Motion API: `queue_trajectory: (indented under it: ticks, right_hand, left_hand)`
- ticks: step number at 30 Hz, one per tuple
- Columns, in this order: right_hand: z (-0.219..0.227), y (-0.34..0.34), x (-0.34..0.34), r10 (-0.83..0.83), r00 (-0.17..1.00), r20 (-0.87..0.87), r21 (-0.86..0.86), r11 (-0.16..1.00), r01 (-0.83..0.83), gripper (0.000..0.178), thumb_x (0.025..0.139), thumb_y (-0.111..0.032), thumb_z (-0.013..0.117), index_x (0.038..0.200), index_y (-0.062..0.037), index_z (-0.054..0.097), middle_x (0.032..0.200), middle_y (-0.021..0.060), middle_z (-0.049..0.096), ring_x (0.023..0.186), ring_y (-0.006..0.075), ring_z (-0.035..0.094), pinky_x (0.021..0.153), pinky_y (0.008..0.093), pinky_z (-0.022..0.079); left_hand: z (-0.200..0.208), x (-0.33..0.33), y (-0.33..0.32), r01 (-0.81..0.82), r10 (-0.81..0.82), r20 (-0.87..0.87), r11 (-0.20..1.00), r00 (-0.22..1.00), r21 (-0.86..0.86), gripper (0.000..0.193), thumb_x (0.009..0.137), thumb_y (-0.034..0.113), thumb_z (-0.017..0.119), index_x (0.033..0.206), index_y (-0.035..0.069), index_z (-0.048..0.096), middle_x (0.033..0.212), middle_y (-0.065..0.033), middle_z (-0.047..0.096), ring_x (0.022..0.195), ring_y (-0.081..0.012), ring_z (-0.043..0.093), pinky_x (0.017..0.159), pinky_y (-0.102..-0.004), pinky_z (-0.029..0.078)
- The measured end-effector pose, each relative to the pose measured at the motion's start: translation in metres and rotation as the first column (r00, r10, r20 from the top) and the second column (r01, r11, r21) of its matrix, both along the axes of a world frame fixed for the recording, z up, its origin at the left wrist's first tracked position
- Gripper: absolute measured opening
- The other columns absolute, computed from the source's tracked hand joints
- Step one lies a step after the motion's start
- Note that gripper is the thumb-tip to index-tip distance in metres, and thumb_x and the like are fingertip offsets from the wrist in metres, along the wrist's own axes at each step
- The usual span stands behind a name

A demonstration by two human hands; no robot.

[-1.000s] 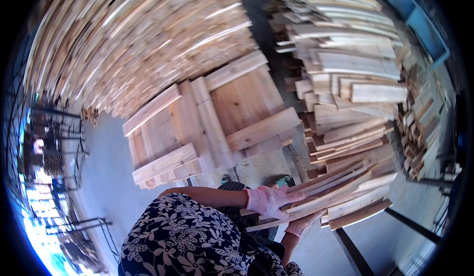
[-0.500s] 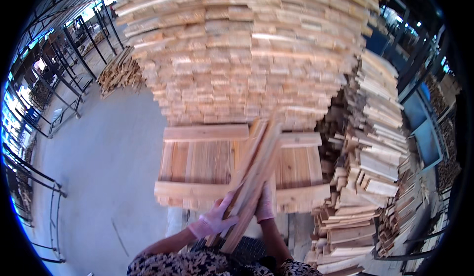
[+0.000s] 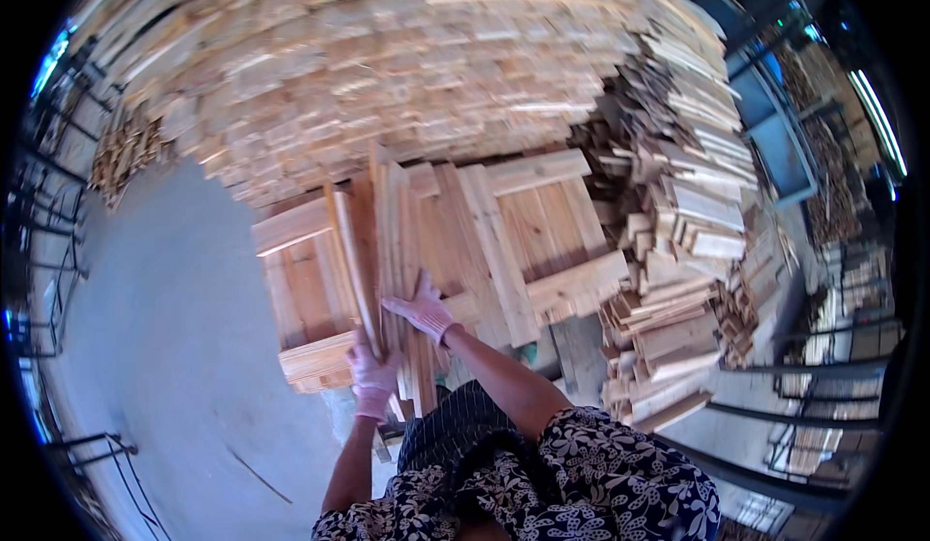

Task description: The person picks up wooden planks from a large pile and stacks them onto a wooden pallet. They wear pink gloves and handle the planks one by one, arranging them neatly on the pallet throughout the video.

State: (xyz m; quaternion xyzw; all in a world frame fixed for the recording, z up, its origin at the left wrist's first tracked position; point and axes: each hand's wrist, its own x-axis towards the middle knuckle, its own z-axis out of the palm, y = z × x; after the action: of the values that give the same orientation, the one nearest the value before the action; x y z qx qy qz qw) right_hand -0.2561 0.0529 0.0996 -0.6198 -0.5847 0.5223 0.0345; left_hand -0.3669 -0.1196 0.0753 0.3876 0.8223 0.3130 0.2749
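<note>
A pale wooden slat (image 3: pixel 355 265) is being gripped apart by the pink-gloved left hand (image 3: pixel 373 372); tan wooden strips (image 3: pixel 395 221), seemingly unspread, are being touched by the splayed pink-gloved right hand (image 3: pixel 424 312).

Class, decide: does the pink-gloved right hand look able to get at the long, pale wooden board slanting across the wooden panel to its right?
Probably yes: the right hand is spread against narrow pale boards, and nothing tall seems to stand between it and the slanting board.
</note>
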Motion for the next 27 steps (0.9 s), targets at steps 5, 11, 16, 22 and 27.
queue_trajectory:
  ticks: [5, 11, 16, 22, 27]
  right_hand:
    - [0.009, 0.039, 0.027, 0.089, 0.994, -0.057, -0.078, 0.993, -0.093, 0.101, 0.078, -0.054, 0.076, 0.150, 0.0030, 0.034, 0.139, 0.0345, 0.053, 0.133, 0.0457, 0.053, 0.107, 0.0458, 0.046]
    - [-0.041, 0.028, 0.099, -0.260, 0.856, -0.448, -0.074, 0.964, 0.254, 0.049, 0.089, -0.033, 0.068, 0.120, 0.0026, 0.056, 0.105, 0.0200, 0.066, 0.101, 0.0298, 0.065, 0.087, 0.0442, 0.051]
    - [-0.012, 0.043, 0.194, -0.257, 0.853, -0.454, -0.109, 0.966, 0.233, 0.090, 0.092, -0.024, 0.075, 0.158, 0.0074, 0.023, 0.153, 0.0260, 0.046, 0.137, 0.0286, 0.050, 0.112, 0.0358, 0.044]
    - [-0.085, 0.119, 0.240, -0.086, 0.954, -0.287, 0.115, 0.986, 0.123, 0.082, 0.093, -0.031, 0.069, 0.158, -0.0022, 0.028, 0.135, 0.0241, 0.059, 0.113, 0.0368, 0.065, 0.100, 0.0425, 0.052]
    - [-0.111, 0.112, 0.219, -0.064, 0.961, 0.268, 0.357, 0.933, -0.037, 0.075, 0.095, -0.041, 0.059, 0.158, -0.0117, 0.030, 0.127, 0.0294, 0.059, 0.116, 0.0490, 0.060, 0.101, 0.0513, 0.050]
  left_hand:
    - [0.037, -0.021, 0.067, -0.088, 0.128, 0.046, 0.862, 0.991, -0.499, 0.124, 0.077, 0.056, 0.081, 0.166, 0.025, 0.001, 0.163, -0.0385, 0.012, 0.143, -0.0527, 0.039, 0.112, -0.0529, 0.043]
    - [0.015, -0.041, 0.064, -0.042, 0.039, -0.014, 0.913, 0.999, -0.406, 0.125, 0.077, 0.056, 0.080, 0.166, 0.014, 0.002, 0.155, -0.0355, 0.032, 0.135, -0.0534, 0.046, 0.113, -0.0535, 0.042]
    - [0.063, 0.002, 0.088, -0.162, -0.050, -0.285, 0.723, 0.957, -0.672, 0.116, 0.081, 0.053, 0.075, 0.166, 0.018, 0.005, 0.146, -0.0339, 0.041, 0.130, -0.0509, 0.050, 0.106, -0.0560, 0.046]
    - [0.041, -0.004, 0.087, -0.178, 0.031, -0.251, 0.789, 0.967, -0.588, 0.120, 0.079, 0.049, 0.080, 0.166, 0.026, 0.002, 0.144, -0.0340, 0.038, 0.128, -0.0539, 0.049, 0.105, -0.0578, 0.047]
    - [0.043, 0.002, 0.090, -0.215, 0.053, -0.273, 0.765, 0.961, -0.607, 0.125, 0.077, 0.048, 0.084, 0.166, 0.024, 0.000, 0.141, -0.0330, 0.040, 0.129, -0.0528, 0.049, 0.107, -0.0572, 0.046]
